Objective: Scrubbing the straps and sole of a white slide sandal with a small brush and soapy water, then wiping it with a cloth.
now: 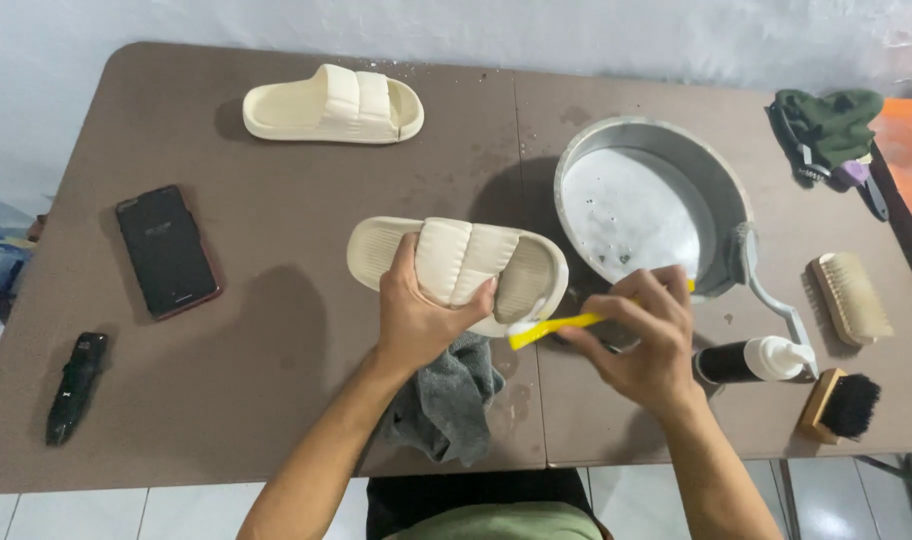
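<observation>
Fingers point(476, 297) of the left hand point(421, 320) clasp a cream slide sandal point(456, 262); right hand point(648, 340) fingers pinch a yellow brush point(551, 328) just beside them.

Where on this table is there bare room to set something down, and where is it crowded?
Bare: the wide patch between the phone, the far slipper and the held slipper, and the near-left stretch between the black gadget and the grey cloth. Crowded: the right end, where basin, bottle, two brushes and green cloth cluster.
</observation>
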